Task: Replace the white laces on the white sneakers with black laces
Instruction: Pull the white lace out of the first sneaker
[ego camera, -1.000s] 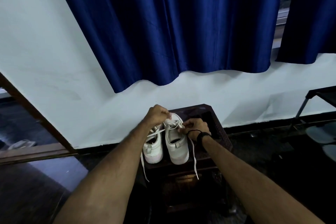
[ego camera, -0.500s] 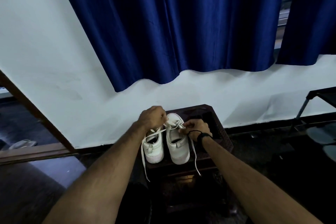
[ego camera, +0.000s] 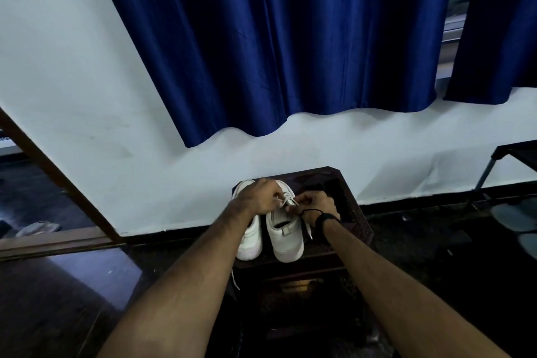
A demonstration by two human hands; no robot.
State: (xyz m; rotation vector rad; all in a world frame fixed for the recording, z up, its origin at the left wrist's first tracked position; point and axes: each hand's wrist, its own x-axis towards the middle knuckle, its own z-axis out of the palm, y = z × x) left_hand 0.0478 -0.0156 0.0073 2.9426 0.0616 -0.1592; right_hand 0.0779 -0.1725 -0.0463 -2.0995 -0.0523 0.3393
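Note:
Two white sneakers stand side by side on a dark wooden stool [ego camera: 353, 206], heels towards me. My left hand [ego camera: 258, 196] is over the left sneaker [ego camera: 251, 241] and pinches the white lace [ego camera: 286, 200] of the right sneaker [ego camera: 286, 238] at its top eyelets. My right hand [ego camera: 315, 205] pinches the same lace from the other side. Loose white lace ends hang down, one below the left shoe [ego camera: 234, 279] and one by my right wrist [ego camera: 308, 231]. No black laces show.
A blue curtain [ego camera: 276, 38] hangs on the white wall behind the stool. A dark metal rack [ego camera: 494, 171] with grey items stands at the right. A wooden door frame [ego camera: 58, 180] and a sandal [ego camera: 37, 228] lie at the left. The floor is dark.
My left hand has come closer to my right hand over the right sneaker's tongue. The lace end on the right hangs shorter than before. The shoes have stayed in place.

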